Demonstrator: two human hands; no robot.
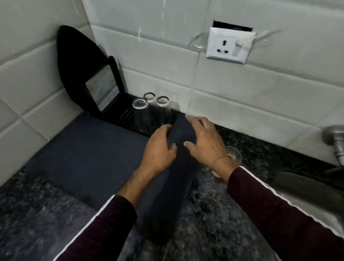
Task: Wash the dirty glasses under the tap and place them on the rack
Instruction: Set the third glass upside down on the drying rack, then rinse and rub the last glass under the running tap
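The head camera looks down into a tiled corner where a dark speckled stone worktop (221, 217) meets white wall tiles. Both arms, in maroon sleeves with a white stripe, reach forward over a dark blue mat (84, 155) spread on the worktop; its right part is rolled or folded into a long bundle that runs from the near edge toward the wall. The left hand (160, 149) lies on the left side of that bundle, fingers bent over the cloth and thumb pressed against it, so it grips the fold. The right hand (203, 140) rests on the bundle's right side, fingers curved round its far end and thumb set on top, also holding the cloth. Just beyond the hands a black rack (126, 116) sits against the wall, partly on the mat, with a hinged black panel standing up at its left end and a large dark oval board leaning in the corner behind. Three clear glasses (140, 108) stand upside down on the rack, close together. Another glass (235, 154) with a cloudy, dirty look stands on the bare worktop, partly hidden behind the right wrist. At the right edge a steel tap (339, 143) comes out of the wall above the rim of a sink (310, 199). A white socket with a switch (229, 45) is fixed to the tiles above.
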